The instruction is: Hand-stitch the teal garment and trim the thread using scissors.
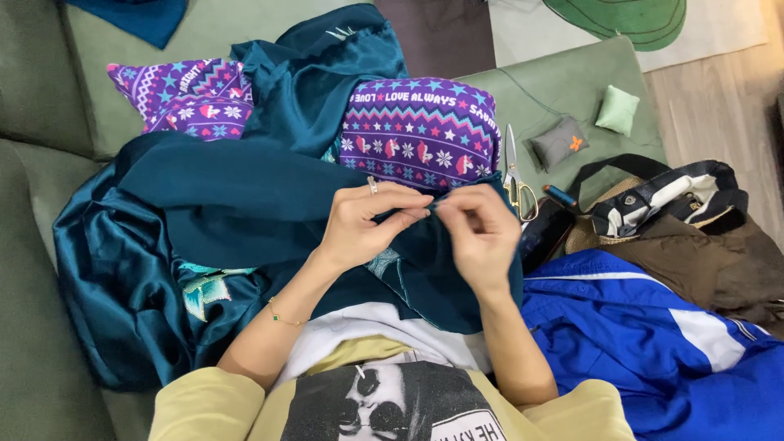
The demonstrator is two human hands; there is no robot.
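Both hands pinching teal fabric [245,212]
Your left hand [363,224] and right hand [482,233] fingers closed on one fold edge; cloth bulk lies at 9 o'clock, scissors [516,175] at 2 o'clock.

No packages, signs or screens showed. The only label was a small white rectangular patch with dark edging [472,426], printed on the dark picture on the person's shirt, at the near edge, right of centre.
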